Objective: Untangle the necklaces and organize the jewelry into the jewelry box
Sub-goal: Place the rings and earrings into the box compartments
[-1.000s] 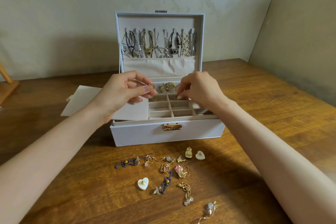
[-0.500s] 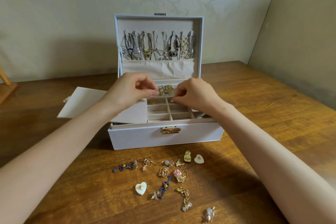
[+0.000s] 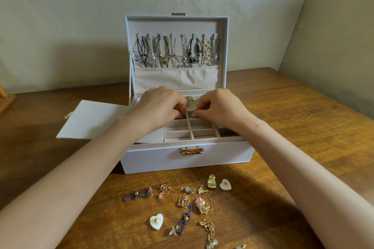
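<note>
On the wooden table (image 3: 293, 117) a pale jewelry box (image 3: 162, 157) stands open with its lid (image 3: 176, 24) upright. Necklaces (image 3: 176, 52) hang in a row inside the lid, and their lower ends drop behind a cream fabric pocket (image 3: 176, 78). A flat side panel (image 3: 91, 119) juts out from the box to the left. Both of the person's hands are over the back of the divided tray (image 3: 190, 131), just in front of a few gold rings (image 3: 190, 101). The left hand (image 3: 159, 105) has its fingers curled downward, tips at the centre divider. The right hand (image 3: 220, 107) mirrors it with thumb and fingers drawn together, nearly touching the left. From where I stand I cannot tell whether either hand pinches anything. In front of the box and its gold clasp (image 3: 191, 150), loose pieces lie scattered on the wood: two white heart earrings (image 3: 156, 221), purple cord pieces (image 3: 135, 195) and a gold ball chain (image 3: 209, 228).
</note>
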{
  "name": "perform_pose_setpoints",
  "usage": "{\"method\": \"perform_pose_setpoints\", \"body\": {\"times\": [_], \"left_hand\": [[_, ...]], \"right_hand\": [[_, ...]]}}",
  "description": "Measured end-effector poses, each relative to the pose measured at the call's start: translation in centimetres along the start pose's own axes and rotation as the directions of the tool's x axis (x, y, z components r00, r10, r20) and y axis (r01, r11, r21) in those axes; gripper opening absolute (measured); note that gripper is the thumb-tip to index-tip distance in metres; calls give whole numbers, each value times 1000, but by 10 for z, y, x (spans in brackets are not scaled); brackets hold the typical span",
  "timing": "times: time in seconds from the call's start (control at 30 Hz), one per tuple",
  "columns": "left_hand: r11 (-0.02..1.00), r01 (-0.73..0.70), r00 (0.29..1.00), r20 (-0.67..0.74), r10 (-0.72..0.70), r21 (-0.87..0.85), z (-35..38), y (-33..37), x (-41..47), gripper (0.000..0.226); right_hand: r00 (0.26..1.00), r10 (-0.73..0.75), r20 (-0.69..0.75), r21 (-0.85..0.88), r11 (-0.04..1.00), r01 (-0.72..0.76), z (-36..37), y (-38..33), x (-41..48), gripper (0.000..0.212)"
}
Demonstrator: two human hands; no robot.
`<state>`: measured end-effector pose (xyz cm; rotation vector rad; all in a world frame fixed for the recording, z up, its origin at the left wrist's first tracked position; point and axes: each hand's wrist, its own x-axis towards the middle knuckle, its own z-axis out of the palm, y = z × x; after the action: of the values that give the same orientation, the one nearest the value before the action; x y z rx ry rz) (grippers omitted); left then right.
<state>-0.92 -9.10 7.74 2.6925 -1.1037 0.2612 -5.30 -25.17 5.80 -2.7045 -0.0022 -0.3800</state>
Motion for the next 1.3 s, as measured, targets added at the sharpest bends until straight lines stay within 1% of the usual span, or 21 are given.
{"method": "perform_pose_setpoints", "body": {"times": [0.07,0.17,0.27,0.37,0.43,0.5,0.57,0.6,0.73,0.9,1.0,1.03,1.07,1.1,1.17,1.2,1.3], "left_hand": [[998,-19,999,-31,21,57,1,1,-1,18],[998,-11,996,-86,16,64,2,0,-1,17],[998,-27,995,-95,32,59,1,-2,-1,12],[999,-9,988,-153,2,-39,-4,-7,-1,6],[989,24,970,-236,-59,-149,-12,-13,0,5],[975,37,942,-317,-106,-218,-19,-19,1,5],[969,35,924,-362,-125,-245,-23,-24,2,4],[967,32,921,-369,-127,-251,-24,-25,2,3],[961,13,931,-347,-113,-276,-18,-23,3,5],[934,-6,956,-275,-99,-356,-12,-17,4,5],[900,-5,974,-206,-95,-437,-9,-13,3,3],[891,-3,979,-181,-89,-455,-8,-11,3,2],[881,-5,985,-155,-78,-473,-7,-8,2,2],[866,-8,990,-126,-64,-500,-6,-5,1,6],[815,-15,996,-82,-40,-579,-3,2,-1,15],[792,-19,996,-78,-36,-610,-1,4,-1,19],[757,-38,994,-105,-40,-653,1,9,-3,28]], "right_hand": [[1000,-2,-7,-1,1000,2,0,0,0,11],[1000,-2,-20,11,1000,2,-1,0,-1,11],[999,2,-37,22,1000,-1,-2,0,-1,9],[1000,-11,-27,16,1000,11,-3,0,-1,8],[999,-22,-28,26,999,23,-4,1,-2,6],[997,-32,-66,57,998,36,-5,0,-2,4],[991,-48,-127,93,994,60,-6,0,-3,12],[990,-59,-128,94,993,72,-7,0,-3,16],[995,-99,4,22,995,99,-5,-2,-2,18],[993,-116,35,-34,992,118,-3,-5,2,12],[993,-117,19,-47,992,118,-4,-4,0,8],[995,-103,-9,-3,995,103,-6,-3,0,6],[997,-67,-46,97,993,71,-9,-2,-1,4],[998,-11,-68,248,968,28,-14,-1,-2,3],[995,91,-32,551,832,-58,-23,-1,-5,4],[993,119,13,639,763,-100,-26,0,-6,4],[979,165,123,760,618,-200,-28,1,-8,4]]}}
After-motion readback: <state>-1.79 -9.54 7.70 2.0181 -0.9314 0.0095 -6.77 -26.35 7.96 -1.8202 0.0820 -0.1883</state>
